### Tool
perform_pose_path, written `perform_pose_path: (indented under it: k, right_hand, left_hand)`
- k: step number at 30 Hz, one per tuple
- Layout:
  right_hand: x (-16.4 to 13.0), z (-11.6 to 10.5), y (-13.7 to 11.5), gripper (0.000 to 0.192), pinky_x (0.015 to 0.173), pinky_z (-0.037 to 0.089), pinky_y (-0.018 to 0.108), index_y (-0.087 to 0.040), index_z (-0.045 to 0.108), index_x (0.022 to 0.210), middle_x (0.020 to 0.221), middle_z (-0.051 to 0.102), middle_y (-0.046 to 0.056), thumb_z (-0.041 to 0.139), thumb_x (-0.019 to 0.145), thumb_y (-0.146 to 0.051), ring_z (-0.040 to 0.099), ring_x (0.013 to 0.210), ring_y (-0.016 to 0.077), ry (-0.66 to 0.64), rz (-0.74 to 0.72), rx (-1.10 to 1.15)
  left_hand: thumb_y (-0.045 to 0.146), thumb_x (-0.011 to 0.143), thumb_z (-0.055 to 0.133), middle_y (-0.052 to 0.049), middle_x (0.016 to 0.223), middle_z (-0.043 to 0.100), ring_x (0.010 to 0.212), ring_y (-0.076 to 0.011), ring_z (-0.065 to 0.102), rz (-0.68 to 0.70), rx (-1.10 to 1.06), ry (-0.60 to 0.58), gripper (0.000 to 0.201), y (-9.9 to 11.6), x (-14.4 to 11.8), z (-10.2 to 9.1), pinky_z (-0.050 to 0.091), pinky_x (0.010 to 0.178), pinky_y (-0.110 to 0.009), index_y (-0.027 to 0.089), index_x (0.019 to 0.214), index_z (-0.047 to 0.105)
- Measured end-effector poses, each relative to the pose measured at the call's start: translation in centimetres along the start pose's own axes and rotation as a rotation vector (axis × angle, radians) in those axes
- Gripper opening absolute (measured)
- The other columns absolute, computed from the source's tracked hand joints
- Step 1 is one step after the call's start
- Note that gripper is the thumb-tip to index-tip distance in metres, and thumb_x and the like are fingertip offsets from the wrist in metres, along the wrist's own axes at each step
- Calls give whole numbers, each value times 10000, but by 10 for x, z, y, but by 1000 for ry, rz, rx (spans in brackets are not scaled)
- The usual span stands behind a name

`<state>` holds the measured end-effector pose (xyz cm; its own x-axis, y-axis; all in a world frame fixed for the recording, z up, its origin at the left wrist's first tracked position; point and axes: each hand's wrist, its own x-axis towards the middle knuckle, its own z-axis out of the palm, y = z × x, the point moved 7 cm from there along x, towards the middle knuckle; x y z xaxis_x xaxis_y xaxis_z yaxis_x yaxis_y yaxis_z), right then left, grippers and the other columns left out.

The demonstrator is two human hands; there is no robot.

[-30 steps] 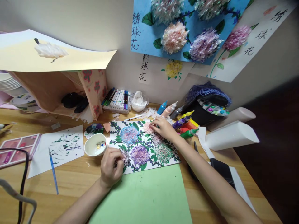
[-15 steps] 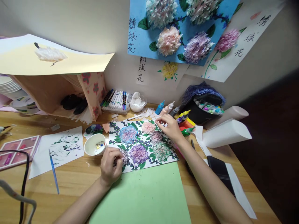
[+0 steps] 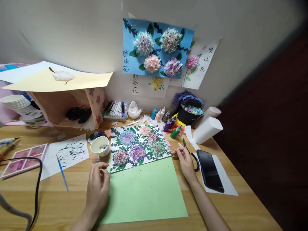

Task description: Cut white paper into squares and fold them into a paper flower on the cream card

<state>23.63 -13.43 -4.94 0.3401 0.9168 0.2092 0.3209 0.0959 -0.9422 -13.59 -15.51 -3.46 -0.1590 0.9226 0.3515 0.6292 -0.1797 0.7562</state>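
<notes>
The left hand rested on the wooden desk at the near left corner of the flower picture, its fingers curled loosely with the tips pinched together; whether anything small sat between them could not be told. The right hand lay at the picture's near right corner, fingers bent and touching the paper's edge, grasping nothing that could be made out. The flower picture lay flat in the middle of the desk, covered with blue, pink and purple paper blooms among dark green leaves, and its near edge met the far edge of a plain green sheet spread between the two forearms.

Just left of the picture stood a small white cup with coloured bits inside. Further left lay a paint-smeared white sheet with a blue paintbrush across its near edge, and a pink palette beyond that. Right of the right hand lay scissors and a black phone on white paper. At the far side, against the wall, sat a tray of markers, several squeeze bottles of paint and two rolls of white paper. Flower artwork on a blue sheet hung on the wall above
</notes>
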Motion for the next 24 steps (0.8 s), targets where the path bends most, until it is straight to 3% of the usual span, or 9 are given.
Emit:
perform_pose_path:
  k: [3, 5, 11, 16, 21, 24]
  right_hand:
    - [-5, 6, 10, 251, 721, 500, 326, -184, 564, 823, 751, 594, 29, 591, 774, -428, 583, 722, 163, 0, 153, 295]
    - [-7, 18, 11, 268, 718, 508, 314, -187, 584, 833, 764, 586, 26, 669, 705, -407, 577, 715, 153, -33, 248, 523]
    - [-22, 61, -10, 213, 614, 506, 267, -203, 595, 807, 713, 514, 6, 701, 676, -334, 522, 665, 129, -231, 397, 884]
    - [-31, 87, -41, 158, 554, 465, 246, -214, 567, 790, 680, 434, -10, 633, 746, -350, 452, 604, 113, -372, 381, 941]
    - [-26, 121, -75, 194, 534, 413, 222, -191, 568, 788, 677, 455, -12, 663, 725, -348, 439, 584, 96, -516, 350, 842]
    - [-14, 151, -110, 197, 572, 410, 219, -176, 579, 791, 705, 511, -8, 655, 733, -349, 477, 617, 95, -609, 196, 616]
  left_hand:
    - [379, 803, 435, -77, 973, 505, 839, -225, 536, -251, -4, 7, 256, -33, -17, -11, 473, 754, -415, 183, 962, 479]
    - [397, 782, 444, -85, 1002, 480, 854, -230, 523, -321, 15, 51, 306, -43, -19, -18, 460, 798, -454, 171, 987, 463]
    - [361, 719, 546, -126, 1180, 340, 1106, -272, 415, -274, 86, 193, 539, -36, 13, -27, 377, 959, -476, 143, 1178, 366]
    - [369, 643, 653, -160, 1268, 278, 1277, -312, 222, -119, 119, 214, 792, -26, 46, -19, 246, 1062, -481, 120, 1276, 248]
    - [405, 640, 676, -144, 1256, 394, 1223, -276, 373, -103, -2, 204, 796, -35, 63, -16, 301, 1042, -449, 154, 1282, 276]
    - [382, 639, 689, -137, 1240, 451, 1190, -260, 440, -101, -142, 146, 785, -36, 67, -15, 355, 1008, -423, 182, 1281, 286]
